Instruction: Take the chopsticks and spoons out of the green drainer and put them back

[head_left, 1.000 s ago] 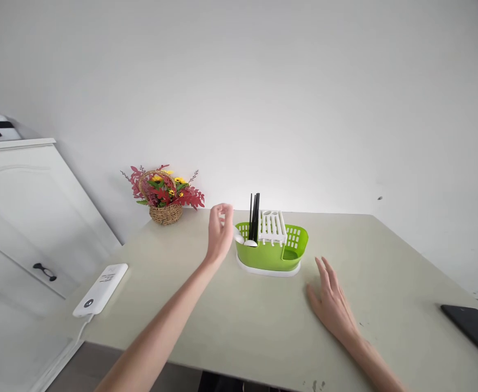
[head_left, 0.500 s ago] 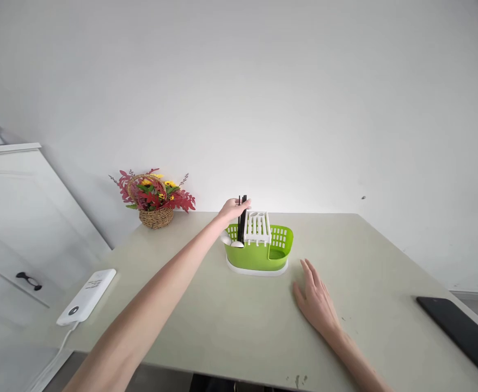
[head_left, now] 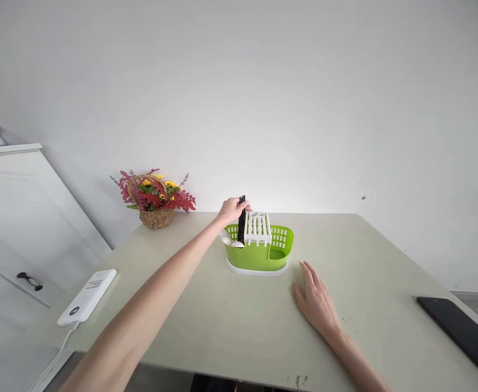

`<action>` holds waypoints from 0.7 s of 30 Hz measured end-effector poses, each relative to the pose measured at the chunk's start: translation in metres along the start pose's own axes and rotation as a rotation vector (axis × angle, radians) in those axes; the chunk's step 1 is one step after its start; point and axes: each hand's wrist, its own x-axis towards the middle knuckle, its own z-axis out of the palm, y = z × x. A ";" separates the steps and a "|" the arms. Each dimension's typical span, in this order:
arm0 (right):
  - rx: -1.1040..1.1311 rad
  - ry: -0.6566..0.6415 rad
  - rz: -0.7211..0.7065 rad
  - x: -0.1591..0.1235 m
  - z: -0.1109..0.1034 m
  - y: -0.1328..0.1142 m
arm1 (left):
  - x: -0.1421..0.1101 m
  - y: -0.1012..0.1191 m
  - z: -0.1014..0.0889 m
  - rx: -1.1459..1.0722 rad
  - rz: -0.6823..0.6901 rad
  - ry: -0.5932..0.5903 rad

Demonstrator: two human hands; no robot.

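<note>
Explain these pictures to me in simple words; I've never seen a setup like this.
There is no machine here: these are a person's own bare hands. Every picture comes from one camera worn on the head, looking forward and down. The left hand grips black chopsticks near their tops; they stand in a green basket with a white slotted rack. The right hand holds nothing and appears to rest on the table. Also there: a wicker flower basket, a white cabled device and a flat black object.
</note>
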 end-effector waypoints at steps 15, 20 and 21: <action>-0.018 -0.024 0.017 0.000 0.001 0.002 | -0.004 -0.002 -0.007 0.005 0.043 0.023; -0.031 -0.034 0.017 0.000 0.001 0.001 | 0.001 -0.001 -0.012 -0.024 0.063 0.048; -0.033 -0.035 0.017 0.000 0.001 0.001 | 0.002 0.000 -0.013 -0.035 0.067 0.053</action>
